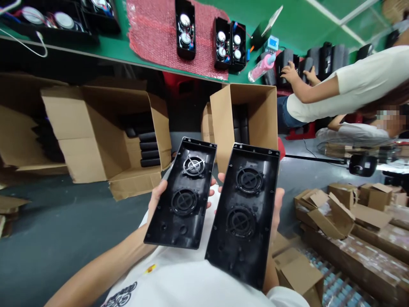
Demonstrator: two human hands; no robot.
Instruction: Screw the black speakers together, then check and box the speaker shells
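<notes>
My left hand (pixel 155 199) grips a black plastic speaker shell (pixel 182 194) from underneath, thumb on its left edge, fingertips showing at its right edge. My right hand (pixel 277 209) holds a second, larger-looking black speaker shell (pixel 244 213) the same way, with most of that hand hidden behind the shell. Both shells face up with their hollow insides and two round grille openings showing. They are held side by side, a little apart, above my white shirt.
Open cardboard boxes (pixel 105 132) (pixel 246 115) with black shells stand on the grey floor ahead. A green bench (pixel 121 47) carries red bubble wrap and assembled speaker units (pixel 185 30). Another person (pixel 345 89) works at the right. Small cartons (pixel 338 213) lie at the lower right.
</notes>
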